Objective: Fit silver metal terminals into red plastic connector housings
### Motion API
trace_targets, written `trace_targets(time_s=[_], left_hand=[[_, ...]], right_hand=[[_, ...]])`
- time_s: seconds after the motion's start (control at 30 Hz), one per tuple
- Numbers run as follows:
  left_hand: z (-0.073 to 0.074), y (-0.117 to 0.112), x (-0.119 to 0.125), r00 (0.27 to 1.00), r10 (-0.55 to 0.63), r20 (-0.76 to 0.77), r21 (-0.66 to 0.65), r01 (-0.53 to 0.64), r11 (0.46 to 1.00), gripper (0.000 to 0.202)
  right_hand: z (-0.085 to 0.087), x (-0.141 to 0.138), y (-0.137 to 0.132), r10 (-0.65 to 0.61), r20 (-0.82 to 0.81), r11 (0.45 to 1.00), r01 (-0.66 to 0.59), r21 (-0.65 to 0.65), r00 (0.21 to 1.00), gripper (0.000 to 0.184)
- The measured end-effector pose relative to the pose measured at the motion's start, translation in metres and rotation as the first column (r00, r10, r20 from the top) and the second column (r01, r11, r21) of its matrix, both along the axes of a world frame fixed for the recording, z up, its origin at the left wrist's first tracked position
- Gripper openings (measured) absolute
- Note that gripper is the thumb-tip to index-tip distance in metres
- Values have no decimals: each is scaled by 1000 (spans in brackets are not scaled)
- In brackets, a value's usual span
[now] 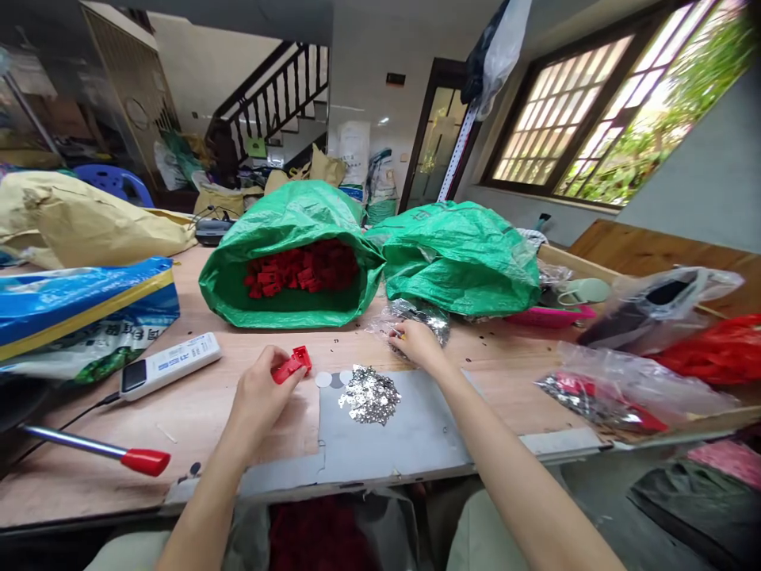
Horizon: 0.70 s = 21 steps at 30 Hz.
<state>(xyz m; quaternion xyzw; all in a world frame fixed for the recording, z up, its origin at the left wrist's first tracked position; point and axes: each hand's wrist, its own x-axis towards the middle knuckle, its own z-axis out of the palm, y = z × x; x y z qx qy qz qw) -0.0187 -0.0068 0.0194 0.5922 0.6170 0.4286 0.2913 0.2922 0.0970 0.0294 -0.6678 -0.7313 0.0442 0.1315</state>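
Observation:
My left hand (269,379) is closed round a red plastic part (292,365), just above the wooden tabletop. To its right, a pile of small shiny metal pieces (372,396) lies on a grey sheet (416,432). My right hand (416,341) reaches past that pile to a clear plastic bag (438,325) with metal pieces in it. Its fingertips are pinched together; whatever is between them is too small to name. Behind my hands, an open green sack (297,311) lies on its side with many red plastic parts (303,270) inside.
Another green sack (469,254) stands at the right back. A white power strip-like device (172,366) and a lever with a red handle (146,461) are on the left, near a blue bag (89,305). Clear bags of metal pieces (594,400) lie at the right edge.

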Motion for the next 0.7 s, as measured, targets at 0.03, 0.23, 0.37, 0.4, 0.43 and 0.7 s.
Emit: trace_targets(time_s=[0.03, 0.23, 0.37, 0.4, 0.43, 0.7], left_hand=[[4, 3, 6, 989, -40, 140, -19, 43, 999, 32], [14, 10, 34, 606, -39, 794, -190, 309, 932, 46], [5, -1, 35, 289, 56, 956, -194, 476, 858, 36], [2, -4, 34, 263, 61, 963, -188, 493, 850, 34], [-2, -8, 34, 249, 57, 967, -181, 511, 840, 33], [-10, -19, 35, 358, -27, 933, -196, 571, 797, 34]], right_hand=[[-2, -2, 1, 18, -16, 1000, -18, 12, 1000, 8], [-4, -6, 4, 73, -213, 983, -35, 180, 974, 12], [0, -12, -11, 79, -399, 959, 39, 281, 913, 22], [0, -16, -19, 81, -453, 961, 51, 272, 888, 28], [0, -23, -29, 89, -526, 969, 48, 241, 846, 33], [7, -95, -102, -104, -980, 954, -260, -147, 172, 48]])
